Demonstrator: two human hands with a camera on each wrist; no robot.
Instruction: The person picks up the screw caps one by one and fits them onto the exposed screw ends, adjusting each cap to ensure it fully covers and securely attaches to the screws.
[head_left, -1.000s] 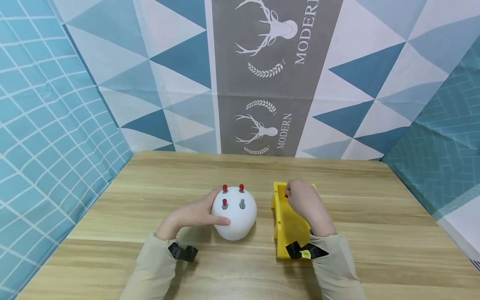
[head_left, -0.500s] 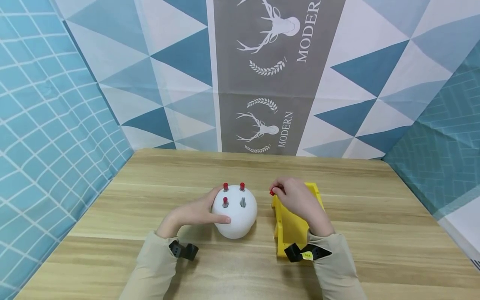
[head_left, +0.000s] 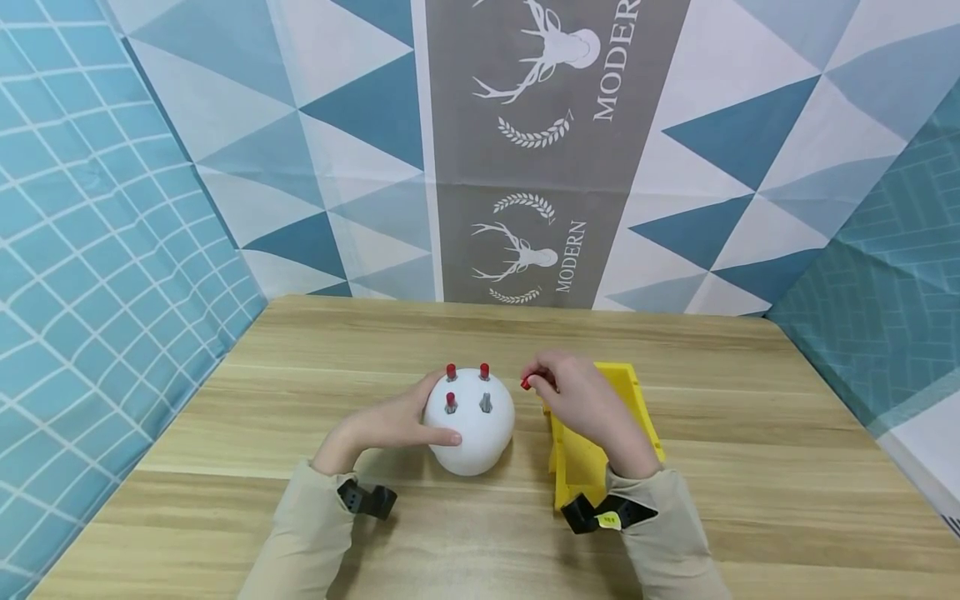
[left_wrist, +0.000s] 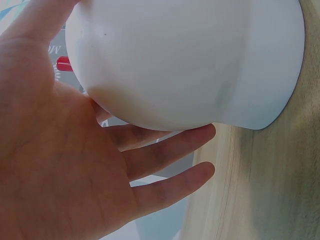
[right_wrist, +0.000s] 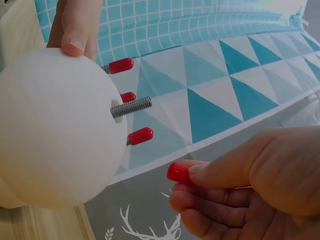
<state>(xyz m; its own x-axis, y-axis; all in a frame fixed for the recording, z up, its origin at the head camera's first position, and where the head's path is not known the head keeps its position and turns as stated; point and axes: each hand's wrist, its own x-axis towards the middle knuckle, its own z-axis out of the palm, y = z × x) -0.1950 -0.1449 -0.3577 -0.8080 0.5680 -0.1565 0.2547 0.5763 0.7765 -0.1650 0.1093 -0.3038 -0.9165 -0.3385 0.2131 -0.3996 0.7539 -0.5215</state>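
Note:
A rounded white dome (head_left: 480,442) sits on the table with threaded bolts sticking out of its top. Three bolts wear red caps, one of them this red cap (right_wrist: 141,135); the fourth bolt (right_wrist: 131,107) shows bare metal thread. My left hand (head_left: 393,423) holds the dome from its left side, thumb across the front and fingers around the back. Between thumb and index finger, my right hand (head_left: 585,404) pinches a loose red cap (right_wrist: 179,173). That cap is apart from the dome, to the right of the bare bolt in the head view.
A yellow plastic bin (head_left: 561,492) stands right of the dome, partly beneath the right forearm. The wooden table (head_left: 337,342) reaches back to a patterned cloth wall (head_left: 517,187). Black cameras are strapped to both wrists.
My right hand has come out from over the yellow bin and moved left toward the dome, carrying the red cap. The left hand and dome stay in place.

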